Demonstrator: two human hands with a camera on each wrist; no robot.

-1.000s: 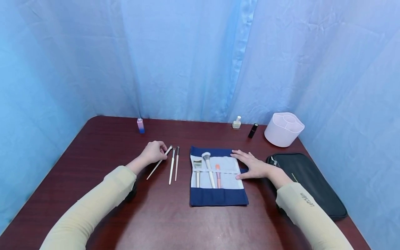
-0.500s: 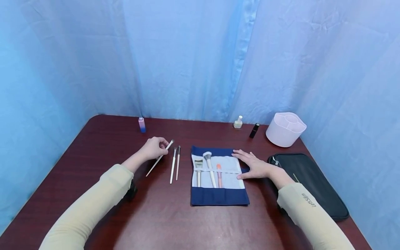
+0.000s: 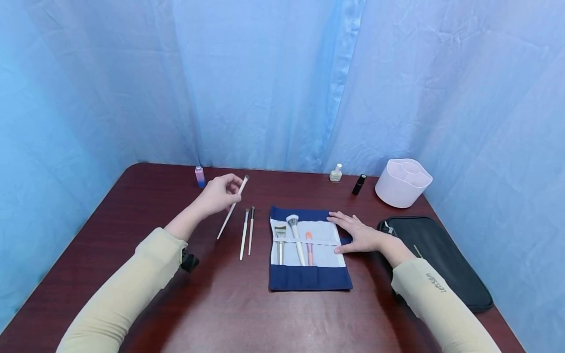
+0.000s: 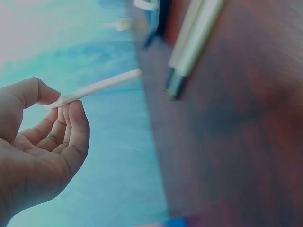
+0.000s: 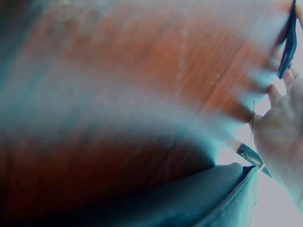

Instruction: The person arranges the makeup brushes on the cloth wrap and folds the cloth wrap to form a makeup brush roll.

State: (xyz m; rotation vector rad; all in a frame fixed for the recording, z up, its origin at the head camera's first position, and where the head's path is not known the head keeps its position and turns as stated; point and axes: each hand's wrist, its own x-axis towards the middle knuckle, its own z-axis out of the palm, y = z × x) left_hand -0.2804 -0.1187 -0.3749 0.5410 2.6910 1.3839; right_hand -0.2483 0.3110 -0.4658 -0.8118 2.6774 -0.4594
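Observation:
My left hand [image 3: 219,194] pinches a slim white makeup brush [image 3: 232,208] between thumb and fingers, raised off the table with its bristles up. In the left wrist view the same brush [image 4: 102,87] sticks out past the fingertips. Two more thin makeup brushes lie side by side to its right, one pale [image 3: 243,238] and one with a dark tip [image 3: 251,233]. A navy brush roll [image 3: 309,278] lies unfolded, with a flat brush [image 3: 280,245], a fluffy white brush [image 3: 296,240] and a pink brush [image 3: 309,247] under its strap. My right hand [image 3: 358,235] rests spread on the roll's right edge.
A black zip case [image 3: 434,260] lies at the right beneath the right forearm. Along the back stand a pink-and-blue tube [image 3: 200,177], a nail polish bottle [image 3: 336,173], a black tube [image 3: 359,185] and a white divided holder [image 3: 402,185]. Blue curtains hang behind the table.
My left hand has lifted the slim brush off the table, moving it up and away towards the back and tilting it more upright. The right hand stays on the roll's edge.

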